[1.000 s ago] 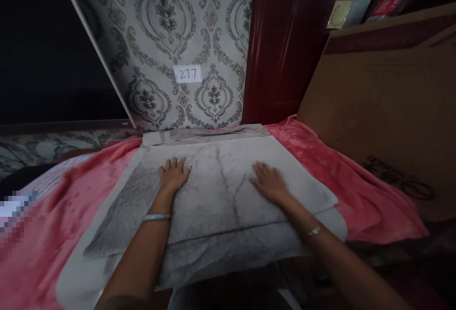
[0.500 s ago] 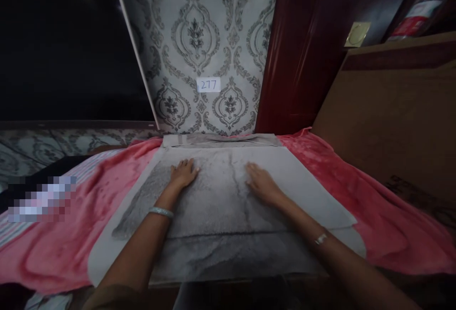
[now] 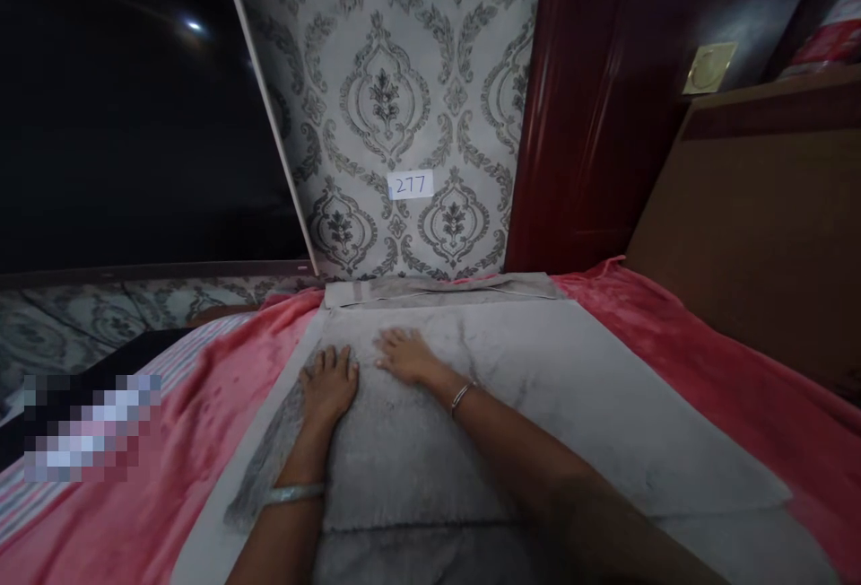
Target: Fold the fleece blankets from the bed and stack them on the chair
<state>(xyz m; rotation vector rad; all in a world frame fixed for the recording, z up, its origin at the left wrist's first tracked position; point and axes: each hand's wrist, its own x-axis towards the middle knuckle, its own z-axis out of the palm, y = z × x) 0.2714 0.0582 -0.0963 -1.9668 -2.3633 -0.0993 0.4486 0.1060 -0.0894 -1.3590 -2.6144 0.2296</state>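
Note:
A grey plush cloth [image 3: 404, 450] lies spread out before me, with dark streaks in its pile and a furry front edge. My left hand [image 3: 329, 385] rests flat on its left part, fingers spread and holding nothing. A little further back and to the right, my right hand [image 3: 405, 356] is on or just over the plush, its fingers apart and slightly blurred. Beneath the cloth, a pale surface [image 3: 208, 522] shows along the left side. Behind both hands, a strip of folded grey fabric [image 3: 444, 293] runs along the far edge.
Pink blankets [image 3: 706, 347] flank the cloth. A patterned wall with a paper label [image 3: 410, 184] reading 277 rises behind. On the left is a large black screen [image 3: 134, 136]; on the right stand a dark red panel [image 3: 565, 118] and a cardboard box [image 3: 760, 217].
My right hand has swept left across the plush, close to my left hand. My left hand lies slightly nearer the cloth's left edge. The camera view has shifted.

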